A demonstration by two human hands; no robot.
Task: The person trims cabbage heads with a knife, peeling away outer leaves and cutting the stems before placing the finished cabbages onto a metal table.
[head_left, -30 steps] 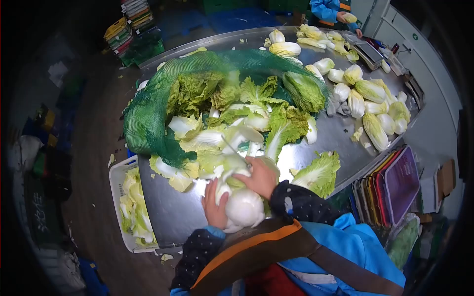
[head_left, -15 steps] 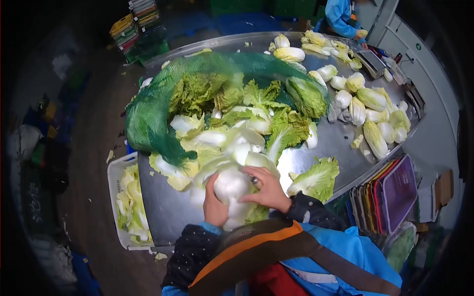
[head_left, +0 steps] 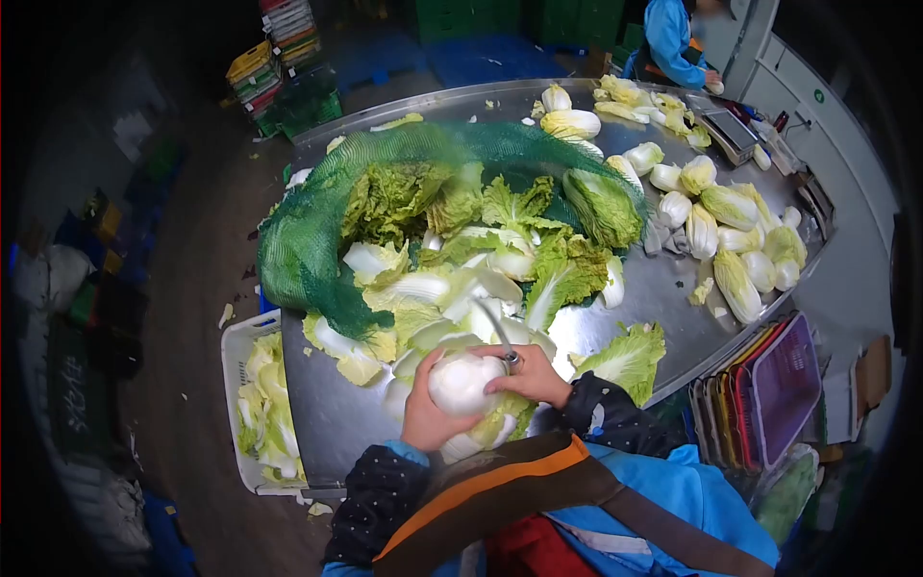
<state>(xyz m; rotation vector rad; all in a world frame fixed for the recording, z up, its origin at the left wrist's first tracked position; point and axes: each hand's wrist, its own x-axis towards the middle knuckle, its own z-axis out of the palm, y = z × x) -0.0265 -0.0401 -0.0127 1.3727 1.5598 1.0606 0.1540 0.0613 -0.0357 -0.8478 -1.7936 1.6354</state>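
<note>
A napa cabbage [head_left: 468, 382] is between my hands at the table's near edge, its white base turned up. My left hand [head_left: 430, 416] is wrapped round its left side. On the other side, my right hand [head_left: 536, 376] grips a knife [head_left: 499, 329] with a thin curved blade pointing up and away, its thumb against the cabbage. The handle is mostly hidden in the fingers. Just beyond lie loose cabbage leaves [head_left: 419, 288], spilling from a green mesh sack [head_left: 298, 258] with more cabbage [head_left: 601, 208] in it.
Trimmed cabbages [head_left: 731, 204] lie in a heap on the right of the metal table [head_left: 332, 428]. A white crate [head_left: 234, 404] of leaves stands at the left. Stacked baskets [head_left: 784, 385] lean at the lower right. Another person [head_left: 673, 43] stands at the far right corner beside a scale [head_left: 728, 133].
The cabbage is now turned with its base upward, and my left hand has slid lower round it. The knife blade has swung up into view above my right hand. The view has shifted slightly.
</note>
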